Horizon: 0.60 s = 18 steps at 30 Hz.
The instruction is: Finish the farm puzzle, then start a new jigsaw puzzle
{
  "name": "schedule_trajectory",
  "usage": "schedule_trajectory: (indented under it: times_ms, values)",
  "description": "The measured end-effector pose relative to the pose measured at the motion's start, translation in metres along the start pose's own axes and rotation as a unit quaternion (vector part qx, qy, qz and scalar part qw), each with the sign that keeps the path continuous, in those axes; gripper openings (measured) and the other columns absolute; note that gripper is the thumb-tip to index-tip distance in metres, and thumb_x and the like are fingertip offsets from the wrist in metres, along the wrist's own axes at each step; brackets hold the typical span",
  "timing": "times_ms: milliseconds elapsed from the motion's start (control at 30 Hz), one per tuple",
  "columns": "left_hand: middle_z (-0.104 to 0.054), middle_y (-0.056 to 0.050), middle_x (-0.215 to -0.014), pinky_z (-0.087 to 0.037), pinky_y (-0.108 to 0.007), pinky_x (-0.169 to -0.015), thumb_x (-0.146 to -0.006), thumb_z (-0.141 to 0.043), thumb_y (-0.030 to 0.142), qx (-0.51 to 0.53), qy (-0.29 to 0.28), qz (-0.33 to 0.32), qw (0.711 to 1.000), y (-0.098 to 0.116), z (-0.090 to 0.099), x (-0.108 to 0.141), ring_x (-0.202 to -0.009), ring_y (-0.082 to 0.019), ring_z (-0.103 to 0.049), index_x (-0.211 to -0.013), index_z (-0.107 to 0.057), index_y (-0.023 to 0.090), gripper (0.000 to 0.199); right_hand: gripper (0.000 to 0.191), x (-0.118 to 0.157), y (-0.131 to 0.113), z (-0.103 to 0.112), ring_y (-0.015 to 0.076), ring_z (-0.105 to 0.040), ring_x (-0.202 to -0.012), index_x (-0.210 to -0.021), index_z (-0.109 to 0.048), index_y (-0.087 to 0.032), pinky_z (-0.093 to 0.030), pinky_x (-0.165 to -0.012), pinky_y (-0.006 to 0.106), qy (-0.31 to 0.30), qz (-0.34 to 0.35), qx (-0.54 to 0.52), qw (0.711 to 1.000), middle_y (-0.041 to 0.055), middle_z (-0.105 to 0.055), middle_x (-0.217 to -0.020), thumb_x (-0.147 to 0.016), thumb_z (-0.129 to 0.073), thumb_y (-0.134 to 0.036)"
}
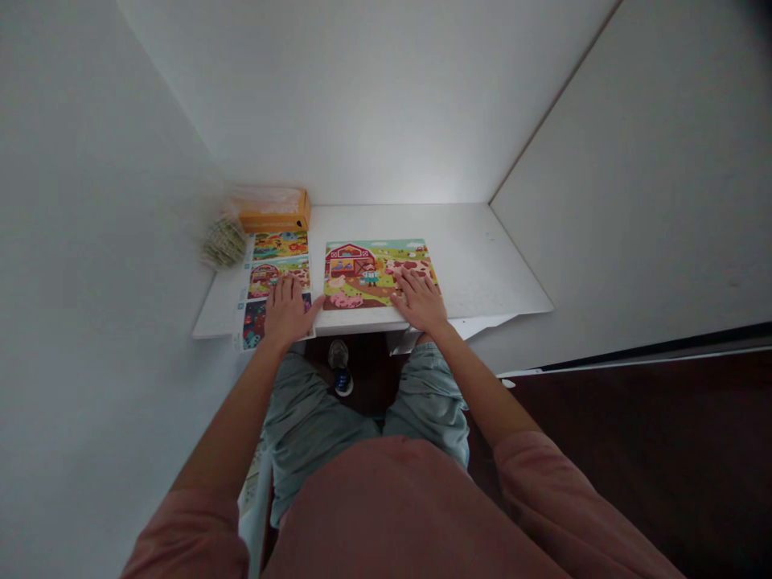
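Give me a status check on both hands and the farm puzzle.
Left hand open, flat on the row of picture cards. Right hand open, flat on the farm puzzle board, lower right. Orange box beyond the cards, bagged bundle beside it.

At the centre of the frame, the puzzle board (377,269) shows a red barn (348,259) on green grass (338,288), a pink pig (346,299) at lower left and a brown-spotted cow (413,269) at right. At upper left, the box (274,211) is orange and the blurred bag (224,245) looks pale green. The shirt (410,515) along the bottom is dusty pink.
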<state>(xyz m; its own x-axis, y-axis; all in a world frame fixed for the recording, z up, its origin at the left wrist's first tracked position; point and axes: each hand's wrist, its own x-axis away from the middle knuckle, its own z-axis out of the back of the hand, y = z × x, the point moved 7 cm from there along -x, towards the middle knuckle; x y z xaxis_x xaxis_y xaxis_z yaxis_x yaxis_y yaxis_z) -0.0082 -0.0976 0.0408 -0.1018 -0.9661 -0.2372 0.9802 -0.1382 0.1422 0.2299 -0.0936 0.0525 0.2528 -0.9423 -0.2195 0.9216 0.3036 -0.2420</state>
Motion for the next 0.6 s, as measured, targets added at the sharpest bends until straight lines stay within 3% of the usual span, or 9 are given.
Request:
schedule_trajectory:
  times_ms: [133,333,467,600]
  values:
    - [-0.010,-0.004,-0.125,-0.005,-0.041,-0.091,-0.074,-0.020,0.047,-0.009,0.006,-0.007,1.000,-0.001,0.000,0.000,-0.113,-0.020,0.001,-0.121,-0.009,0.014,0.059,0.042,0.002,0.014,0.010,0.0158,-0.021,-0.109,-0.118,-0.022,-0.023,-0.015,-0.091,0.038,0.038,-0.017,0.008,0.999,-0.0015,-0.028,-0.119,-0.079,-0.021,-0.036]
    - [-0.012,-0.005,-0.125,-0.007,-0.041,-0.090,-0.074,-0.020,0.045,-0.014,0.006,-0.006,1.000,0.001,0.002,0.001,-0.113,-0.021,-0.001,-0.121,-0.011,0.014,0.057,0.043,0.019,0.076,0.028,0.0185,-0.020,-0.109,-0.117,-0.023,-0.016,-0.015,-0.087,0.043,0.098,-0.092,0.031,0.990,0.0070,-0.030,-0.117,-0.078,-0.020,-0.034]
    - [-0.015,-0.006,-0.124,-0.009,-0.043,-0.089,-0.074,-0.023,0.045,-0.017,0.002,0.001,1.000,0.005,0.005,0.000,-0.113,-0.022,-0.005,-0.120,-0.013,0.015,0.056,0.044,0.035,0.106,0.023,0.0196,-0.017,-0.110,-0.116,-0.025,-0.014,-0.014,-0.087,0.044,0.101,-0.113,0.050,0.987,0.0087,-0.027,-0.119,-0.078,-0.022,-0.036]
    - [-0.016,-0.008,-0.123,-0.010,-0.043,-0.087,-0.074,-0.022,0.044,-0.015,0.001,0.010,1.000,0.008,0.006,-0.001,-0.112,-0.024,-0.007,-0.120,-0.016,0.013,0.055,0.044,0.042,0.112,0.015,0.0190,-0.017,-0.110,-0.115,-0.027,-0.017,-0.014,-0.088,0.043,0.112,-0.097,0.066,0.987,0.0071,-0.024,-0.120,-0.077,-0.023,-0.037]
